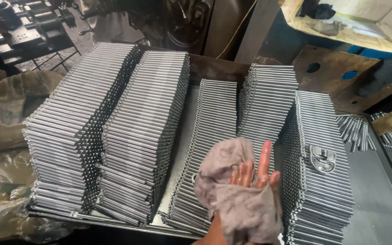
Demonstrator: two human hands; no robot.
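My hand (255, 174) lies open, fingers spread, with the grey rag (237, 190) draped loosely over the palm near the front rod stacks (214, 136). It looks soft and light (probably oily); I would bunch its middle.

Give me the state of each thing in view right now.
Hand: open, fingers stretched out, rag draped over it.
Rag: crumpled, hanging over the hand above the rods.
Rods: stacked in five neat rows on the tray.
Metal clamp: lying on the rightmost stack.
Loose rods: scattered on the bench at right.
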